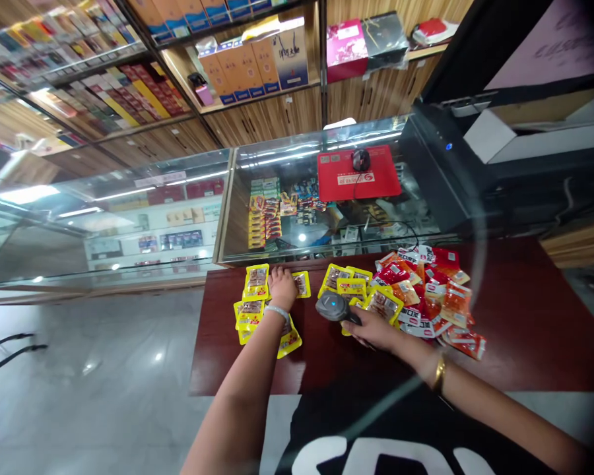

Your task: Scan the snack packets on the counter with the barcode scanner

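Counter (534,330), dark reddish-brown wood, bearing three lots of sachets. Lot one, at the left end: yellow packets (251,320), overlapping, with one more just right of the left hand (283,288). That hand, pale bracelet (277,312) at the wrist, lies over this lot, fingers close together; whether it grips a packet or merely rests there cannot be told, as the fingertips are small and blurred. Lot two, at the middle: further yellow packets (385,303), loosely heaped, touching lot three. Lot three, to the right: a mixed pile of red, white and orange packets (458,302). Right hand (376,330), gold bangle (439,375) on the forearm: closed round the handle of a grey handheld scanner (332,307), its head above the counter beside lot two. Behind: glass display case (277,254), carrying a red mat (389,183) and black mouse (361,159).
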`<state>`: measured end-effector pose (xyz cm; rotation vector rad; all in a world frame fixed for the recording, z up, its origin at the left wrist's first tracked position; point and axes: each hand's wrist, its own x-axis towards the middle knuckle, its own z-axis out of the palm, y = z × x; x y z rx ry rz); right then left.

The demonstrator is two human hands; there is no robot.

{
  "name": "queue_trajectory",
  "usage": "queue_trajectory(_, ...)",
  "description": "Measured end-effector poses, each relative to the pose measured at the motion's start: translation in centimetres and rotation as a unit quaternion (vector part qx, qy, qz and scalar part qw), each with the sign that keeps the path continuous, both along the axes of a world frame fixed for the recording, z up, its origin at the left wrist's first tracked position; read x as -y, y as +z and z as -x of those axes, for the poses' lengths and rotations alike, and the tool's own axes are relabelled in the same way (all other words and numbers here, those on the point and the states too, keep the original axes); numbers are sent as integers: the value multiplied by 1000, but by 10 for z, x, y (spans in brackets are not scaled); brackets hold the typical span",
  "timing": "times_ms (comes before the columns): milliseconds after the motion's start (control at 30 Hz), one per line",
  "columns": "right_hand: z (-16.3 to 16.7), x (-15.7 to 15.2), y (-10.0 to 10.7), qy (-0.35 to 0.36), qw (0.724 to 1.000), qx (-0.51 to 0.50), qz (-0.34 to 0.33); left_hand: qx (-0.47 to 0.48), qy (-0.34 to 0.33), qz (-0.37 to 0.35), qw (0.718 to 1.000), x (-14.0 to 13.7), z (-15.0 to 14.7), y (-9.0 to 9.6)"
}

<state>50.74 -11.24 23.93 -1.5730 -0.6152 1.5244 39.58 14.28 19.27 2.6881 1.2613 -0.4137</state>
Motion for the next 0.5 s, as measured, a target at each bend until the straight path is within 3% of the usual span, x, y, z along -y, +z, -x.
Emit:
queue_trajectory(167,-2,-9,-1,-18,1000,3,6,-23,3,69,997,2,4,5)
queue_trajectory(500,0,1,4,-19,1000,9,-18,94,79,159,980,22,19,6)
